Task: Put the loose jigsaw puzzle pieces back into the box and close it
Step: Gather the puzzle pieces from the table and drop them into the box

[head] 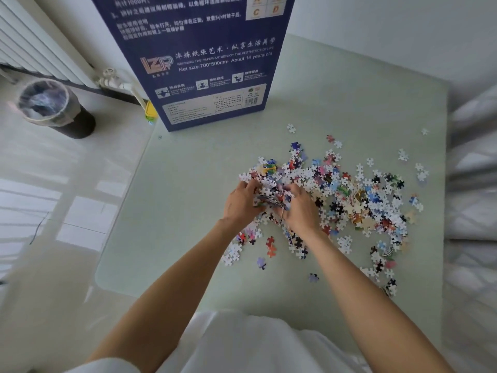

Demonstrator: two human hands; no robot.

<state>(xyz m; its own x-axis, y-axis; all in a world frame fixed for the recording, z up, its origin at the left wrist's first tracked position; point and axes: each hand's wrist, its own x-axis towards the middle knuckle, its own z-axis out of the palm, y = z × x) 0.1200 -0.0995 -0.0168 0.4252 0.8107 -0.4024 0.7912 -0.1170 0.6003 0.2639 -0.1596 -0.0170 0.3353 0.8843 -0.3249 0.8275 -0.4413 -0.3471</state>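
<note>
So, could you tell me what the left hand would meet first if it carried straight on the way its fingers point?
Probably the heaped puzzle pieces just beyond the left hand; the blue box stands farther off.

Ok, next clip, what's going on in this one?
A person is clearing up a jigsaw. Both hands, left hand and right hand, are cupped together round a bunch of puzzle pieces at the near-left edge of the pile. Most of the loose pieces remain scattered over the pale green table. The blue puzzle box stands upright at the far edge; its top is out of view, so whether it is open cannot be told.
</note>
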